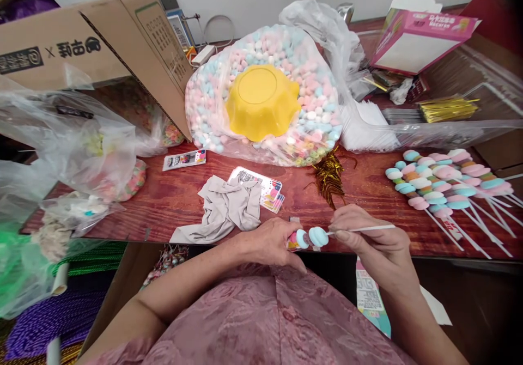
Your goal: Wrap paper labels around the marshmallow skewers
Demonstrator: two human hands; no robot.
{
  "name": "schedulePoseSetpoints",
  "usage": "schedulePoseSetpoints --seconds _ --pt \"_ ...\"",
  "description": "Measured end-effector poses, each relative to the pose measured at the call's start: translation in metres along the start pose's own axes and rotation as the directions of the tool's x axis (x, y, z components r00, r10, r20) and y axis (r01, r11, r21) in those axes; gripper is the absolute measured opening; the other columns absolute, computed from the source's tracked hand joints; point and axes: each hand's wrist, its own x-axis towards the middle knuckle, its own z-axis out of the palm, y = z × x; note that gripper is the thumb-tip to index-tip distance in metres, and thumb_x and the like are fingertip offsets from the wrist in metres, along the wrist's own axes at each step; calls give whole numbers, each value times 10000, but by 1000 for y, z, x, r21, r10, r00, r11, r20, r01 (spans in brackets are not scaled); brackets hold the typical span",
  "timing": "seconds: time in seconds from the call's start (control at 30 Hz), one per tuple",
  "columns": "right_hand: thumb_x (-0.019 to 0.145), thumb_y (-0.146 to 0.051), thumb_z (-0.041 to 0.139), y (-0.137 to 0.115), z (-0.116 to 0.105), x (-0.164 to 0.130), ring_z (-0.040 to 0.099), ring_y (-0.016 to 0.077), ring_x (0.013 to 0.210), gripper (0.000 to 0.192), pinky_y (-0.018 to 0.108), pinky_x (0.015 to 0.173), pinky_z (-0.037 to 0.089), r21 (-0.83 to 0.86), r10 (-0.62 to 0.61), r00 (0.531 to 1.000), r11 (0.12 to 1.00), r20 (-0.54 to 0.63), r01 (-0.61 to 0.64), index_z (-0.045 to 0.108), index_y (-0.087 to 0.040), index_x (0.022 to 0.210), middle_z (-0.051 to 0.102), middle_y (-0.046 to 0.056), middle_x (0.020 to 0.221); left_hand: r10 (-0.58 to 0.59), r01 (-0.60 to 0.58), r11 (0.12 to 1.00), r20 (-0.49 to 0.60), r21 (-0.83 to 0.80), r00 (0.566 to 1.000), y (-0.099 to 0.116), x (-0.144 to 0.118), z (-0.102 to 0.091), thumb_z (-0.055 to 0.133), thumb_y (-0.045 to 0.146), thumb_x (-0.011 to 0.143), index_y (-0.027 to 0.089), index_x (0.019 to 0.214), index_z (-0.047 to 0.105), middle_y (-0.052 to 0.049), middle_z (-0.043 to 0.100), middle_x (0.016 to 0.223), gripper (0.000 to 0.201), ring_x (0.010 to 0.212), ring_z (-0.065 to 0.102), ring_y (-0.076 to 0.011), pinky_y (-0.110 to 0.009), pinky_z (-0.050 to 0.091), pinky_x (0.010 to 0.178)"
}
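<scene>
My right hand pinches a thin white stick that points to the right. Pastel marshmallows, blue and pink, sit threaded on the stick's left end. My left hand grips those marshmallows from the left, and more candy is hidden in its palm. Both hands hover at the near edge of the red-brown wooden table. A row of finished marshmallow skewers lies on the table to the right of my hands.
A big clear bag of pastel marshmallows with an upturned yellow bowl on it stands at the table's middle. Gold twist ties, a grey cloth, printed cards, cardboard boxes, a pink box and plastic bags surround it.
</scene>
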Motion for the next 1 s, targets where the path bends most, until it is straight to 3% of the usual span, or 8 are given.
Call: schedulePoseSetpoints --seconds 0.1,0.2,0.3,0.4,0.5,0.6,0.8,1.0 --pt "839 -170 685 3 12 -4 605 171 699 91 336 694 501 8 101 989 995 -111 -101 725 -230 782 659 8 700 -6 6 1000 2 8 1000 0 1 2 833 361 669 155 871 605 28 563 771 368 689 499 -121 -232 371 631" --pt "863 -218 665 1 23 -8 575 154 671 147 296 637 470 14 190 974 982 -124 -190 671 -204 717 603 4 667 -11 11 993 -2 -114 1000 -3 2 2 825 326 676 155 822 577 43 542 745 334 681 475 -108 -227 373 636" --pt "899 -224 611 -2 24 -10 547 147 650 217 287 610 438 -34 176 984 984 -17 -176 620 -193 685 562 2 635 -22 22 970 2 -241 1000 -6 2 0 836 289 648 152 780 558 50 532 729 336 684 473 -101 -222 384 641" --pt "910 -196 577 -5 10 -10 555 162 683 172 325 669 455 -105 87 985 992 152 -72 621 -202 744 582 10 662 -78 69 963 -23 -262 997 -6 -1 -3 865 294 599 149 798 577 45 561 760 378 701 503 -105 -220 387 636" --pt "896 -169 586 -8 -6 -9 574 181 721 104 376 752 466 -165 21 967 986 252 21 623 -220 813 613 9 693 -98 89 988 -69 -130 993 -2 -6 -5 861 297 611 158 820 581 47 580 763 377 692 510 -107 -223 377 630" --pt "890 -153 588 -13 -13 -9 578 181 725 98 400 795 455 -235 3 954 969 298 71 611 -227 830 628 -1 702 -29 34 998 -111 48 993 4 -10 -4 823 308 671 167 850 587 33 603 786 328 692 509 -110 -226 360 626" --pt "871 -126 603 -21 -14 -13 601 189 759 111 396 795 442 -364 -39 973 923 229 123 619 -234 851 654 -6 717 98 -23 973 -324 229 941 7 -15 -2 749 308 741 178 858 567 25 597 771 252 661 499 -105 -233 347 621" --pt "849 -132 631 -24 -2 -17 639 200 785 198 423 808 469 -295 -120 956 934 269 201 662 -267 991 719 1 822 230 -133 922 -238 364 944 3 -9 4 632 183 764 175 793 590 -10 582 757 51 656 502 -121 -245 367 623"
